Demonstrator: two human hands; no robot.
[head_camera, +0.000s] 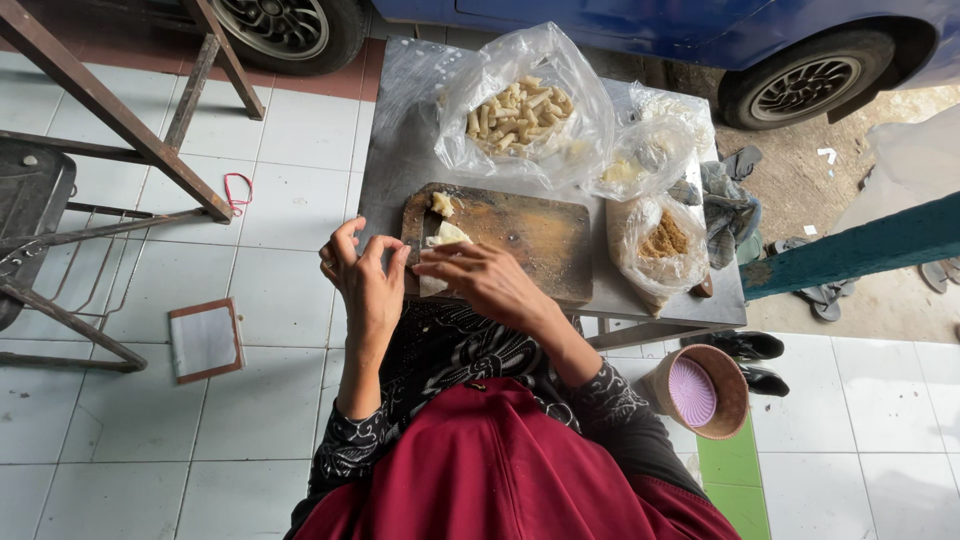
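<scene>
a metal table bears a cutting board and plastic bags.

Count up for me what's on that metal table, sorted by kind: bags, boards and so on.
Clear plastic bags: 3, one of pale rolled sticks, one nearly see-through, one of brown crumbs
Wooden cutting board: 1
Pale wrapper sheet at both hands, left hand, right hand: 1
Small pale lump on the board: 1
Total: 6

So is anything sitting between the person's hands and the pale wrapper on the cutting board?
Nothing visible. The right hand already rests on the pale wrapper at the near left corner of the wooden cutting board. The left hand is right beside it at the board's edge. The plastic bags lie farther back.
</scene>
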